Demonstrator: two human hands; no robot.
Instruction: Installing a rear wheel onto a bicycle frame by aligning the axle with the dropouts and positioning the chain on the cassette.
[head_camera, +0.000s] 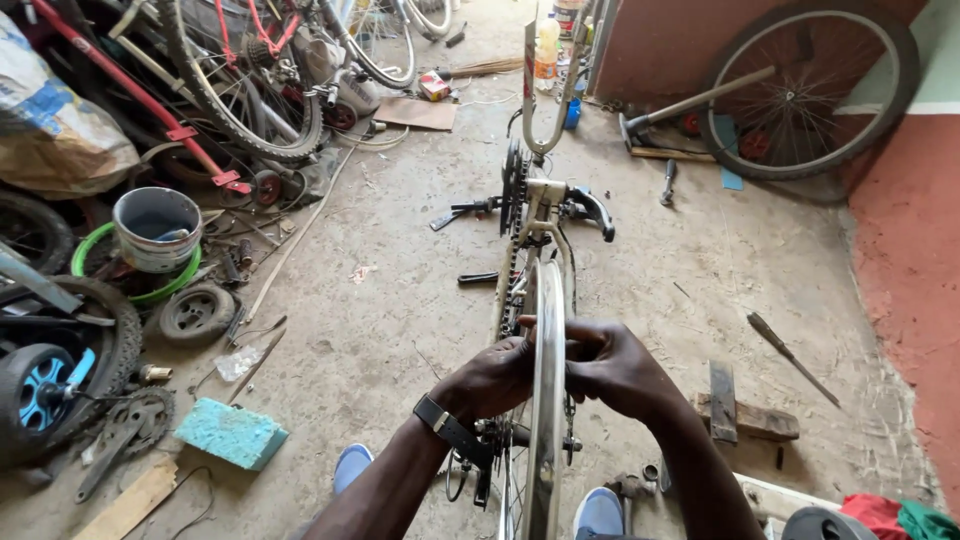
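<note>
My left hand (492, 378) and right hand (612, 366) are both closed on the rim (548, 400) of the upturned bike (540, 215), one on each side, fingers curled over its edge. The rim stands upright between my shoes (352, 465). Left of the rim lie a teal sponge block (231, 434) and a grey bucket (156, 228)

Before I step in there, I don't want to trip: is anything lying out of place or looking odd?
Yes. The grey bicycle frame stands upside down while both hands grip its bare silver wheel rim. A long screwdriver and loose black chainring lie on the dusty floor.
</note>
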